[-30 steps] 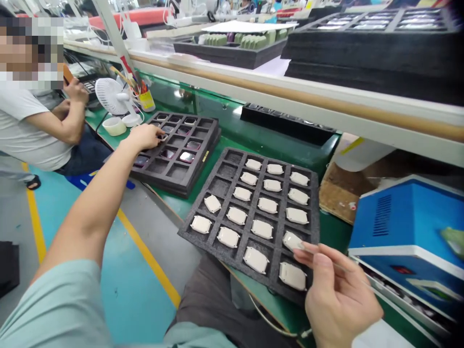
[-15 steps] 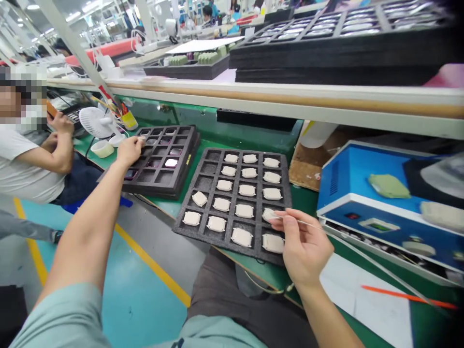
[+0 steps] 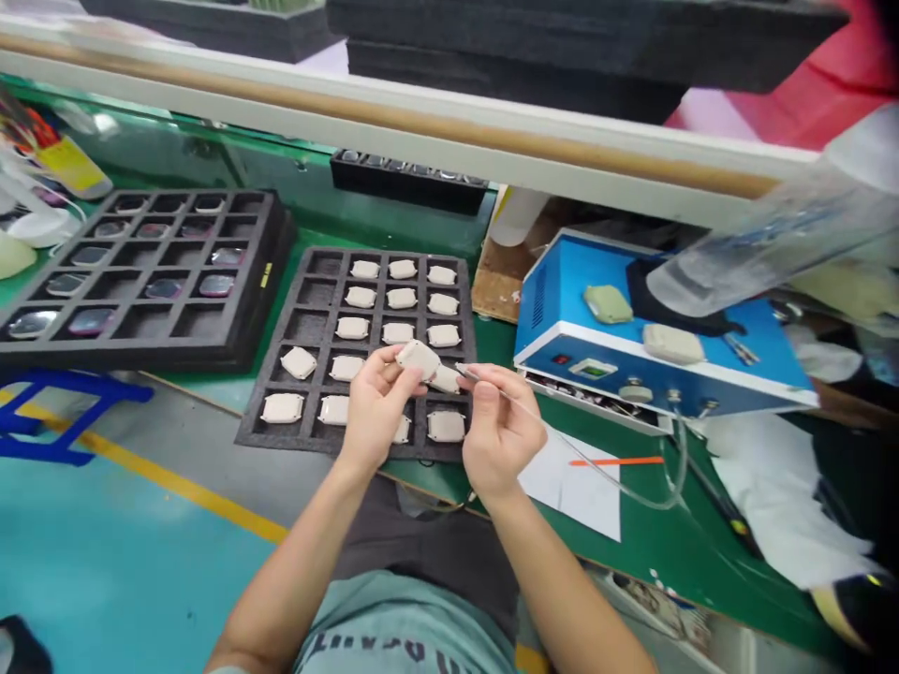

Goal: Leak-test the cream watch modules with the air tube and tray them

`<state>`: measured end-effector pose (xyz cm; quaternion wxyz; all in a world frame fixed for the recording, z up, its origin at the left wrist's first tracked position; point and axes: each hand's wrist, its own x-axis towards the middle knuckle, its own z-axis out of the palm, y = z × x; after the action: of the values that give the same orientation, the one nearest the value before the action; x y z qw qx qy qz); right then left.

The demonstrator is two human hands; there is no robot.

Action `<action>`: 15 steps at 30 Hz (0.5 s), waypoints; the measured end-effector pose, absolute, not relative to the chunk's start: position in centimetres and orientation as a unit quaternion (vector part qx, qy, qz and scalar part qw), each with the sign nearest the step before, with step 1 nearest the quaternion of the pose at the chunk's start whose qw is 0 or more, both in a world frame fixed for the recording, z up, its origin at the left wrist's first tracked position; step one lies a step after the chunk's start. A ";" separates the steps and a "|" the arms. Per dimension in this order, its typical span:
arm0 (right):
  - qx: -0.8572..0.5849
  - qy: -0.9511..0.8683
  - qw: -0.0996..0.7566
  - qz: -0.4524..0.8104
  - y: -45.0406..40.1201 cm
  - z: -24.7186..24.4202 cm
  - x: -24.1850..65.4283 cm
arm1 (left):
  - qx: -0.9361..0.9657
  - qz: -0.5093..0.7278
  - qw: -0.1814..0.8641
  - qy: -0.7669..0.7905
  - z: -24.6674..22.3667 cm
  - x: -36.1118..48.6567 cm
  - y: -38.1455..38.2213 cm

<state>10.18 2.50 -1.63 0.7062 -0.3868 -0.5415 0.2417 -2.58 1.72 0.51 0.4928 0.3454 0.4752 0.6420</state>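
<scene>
My left hand [image 3: 375, 402] pinches a beige watch case [image 3: 418, 358], a rounded square with small lugs, tilted above a black foam tray [image 3: 307, 326]. Close to its right, my right hand [image 3: 502, 431] is closed on a thin pen-like tool [image 3: 467, 373] with a clear tube [image 3: 611, 482] trailing from it. The tool's tip points toward the held case; whether they touch I cannot tell. Similar beige cases, such as one at the front right [image 3: 447, 427], lie in the tray's compartments. My left hand hides part of the front rows.
Left stands a stack of black trays [image 3: 257, 309] with dark glossy pieces. A blue machine [image 3: 582, 281] on the right carries a green case [image 3: 608, 304] and another beige case [image 3: 672, 344]. An orange stick [image 3: 618, 461] lies on white paper [image 3: 590, 510]. A shelf edge [image 3: 421, 140] crosses above.
My left hand has come from the left tray to the middle and now holds a beige watch case. My right hand still holds the thin tool. The view has turned right and down.
</scene>
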 end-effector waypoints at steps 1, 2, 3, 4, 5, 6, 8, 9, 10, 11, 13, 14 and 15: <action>-0.385 -0.544 0.705 0.242 2.5 -1.7 10.2 | 0.331 0.650 0.499 0.467 0.4 -2.4 1.8; -0.387 -0.546 0.703 0.242 2.5 -1.7 10.3 | 0.322 0.656 0.501 0.463 0.4 -2.3 1.8; -0.389 -0.551 0.698 0.241 2.4 -1.8 10.3 | 0.319 0.658 0.501 0.463 0.4 -2.3 1.8; -0.392 -0.556 0.692 0.241 2.3 -1.9 10.3 | 0.320 0.658 0.499 0.465 0.4 -2.4 1.8; -0.393 -0.563 0.686 0.240 2.3 -2.0 10.3 | 0.324 0.656 0.496 0.468 0.4 -2.4 1.7; -0.393 -0.571 0.679 0.241 2.3 -2.0 10.3 | 0.327 0.656 0.492 0.470 0.4 -2.4 1.6; -0.392 -0.584 0.667 0.246 2.2 -2.0 10.4 | 0.326 0.659 0.486 0.472 0.3 -2.4 1.5; -0.392 -0.587 0.662 0.250 2.2 -2.0 10.4 | 0.323 0.662 0.486 0.470 0.3 -2.4 1.5; -0.391 -0.589 0.660 0.254 2.2 -2.0 10.4 | 0.318 0.665 0.488 0.467 0.2 -2.3 1.5; -0.389 -0.590 0.659 0.257 2.2 -2.0 10.4 | 0.313 0.668 0.492 0.463 0.1 -2.3 1.5; -0.388 -0.590 0.659 0.260 2.2 -2.0 10.4 | 0.309 0.668 0.498 0.458 0.0 -2.4 1.4; -0.390 -0.588 0.658 0.261 2.2 -2.0 10.4 | 0.314 0.666 0.497 0.459 -0.1 -2.4 1.4; -0.396 -0.586 0.657 0.262 2.2 -2.1 10.4 | 0.324 0.661 0.493 0.463 -0.1 -2.4 1.4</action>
<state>10.35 2.16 -2.07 0.6572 -0.3956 -0.5859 0.2616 -2.41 1.38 -0.15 0.4931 0.3241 0.4630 0.6614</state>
